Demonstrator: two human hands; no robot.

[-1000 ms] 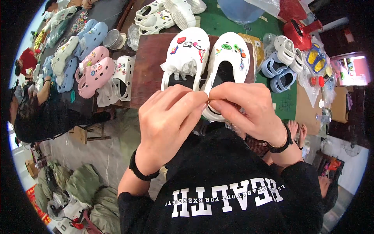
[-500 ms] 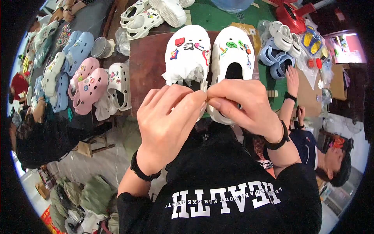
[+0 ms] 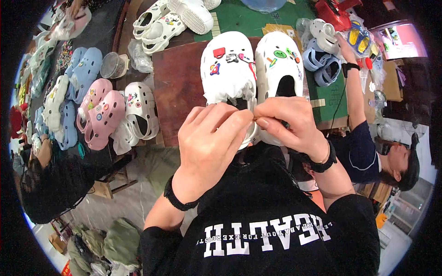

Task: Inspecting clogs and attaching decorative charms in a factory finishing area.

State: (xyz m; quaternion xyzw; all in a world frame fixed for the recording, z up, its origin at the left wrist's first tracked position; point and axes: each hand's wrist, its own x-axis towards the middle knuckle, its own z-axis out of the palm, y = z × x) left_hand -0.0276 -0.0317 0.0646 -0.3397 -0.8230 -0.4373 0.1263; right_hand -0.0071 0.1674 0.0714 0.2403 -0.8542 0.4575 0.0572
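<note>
Two white clogs stand side by side in front of me, toes pointing away: the left clog and the right clog, both dotted with colourful charms. Crumpled white paper sticks out of the left one's opening. Over the heel ends, my left hand and my right hand meet with fingers pinched close together, right beside the inner edges of the clogs. Whatever is between the fingertips is too small and covered to make out. Parts of both heels are hidden behind my hands.
At left lie pink clogs, a white charmed clog, blue clogs and a clear tub. More white clogs sit at the back. On the right, a co-worker's arm reaches toward grey-white clogs and blue clogs.
My hands keep their pinch between the clogs, with little shift. The co-worker's hand at right has moved farther away, up to the grey-white clogs. The whole view has shifted slightly.
</note>
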